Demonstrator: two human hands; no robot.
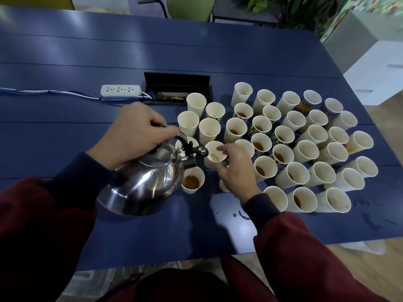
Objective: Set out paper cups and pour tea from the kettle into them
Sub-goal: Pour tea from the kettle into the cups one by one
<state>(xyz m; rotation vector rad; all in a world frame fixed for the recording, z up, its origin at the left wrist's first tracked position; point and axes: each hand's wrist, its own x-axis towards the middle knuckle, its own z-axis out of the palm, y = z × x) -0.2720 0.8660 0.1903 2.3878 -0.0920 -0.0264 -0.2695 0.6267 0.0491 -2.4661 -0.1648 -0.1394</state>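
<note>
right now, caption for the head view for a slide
Left hand tilts steel kettle over a tea-filled cup; right hand grips an empty cup.

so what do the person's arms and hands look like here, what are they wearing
Both hands are bare: no gloves, and no rings or watch that show. The left hand and the right hand each emerge from a dark navy cuff, under a loose maroon outer sleeve covering the forearm. No markings or logos show on the sleeves.
</note>
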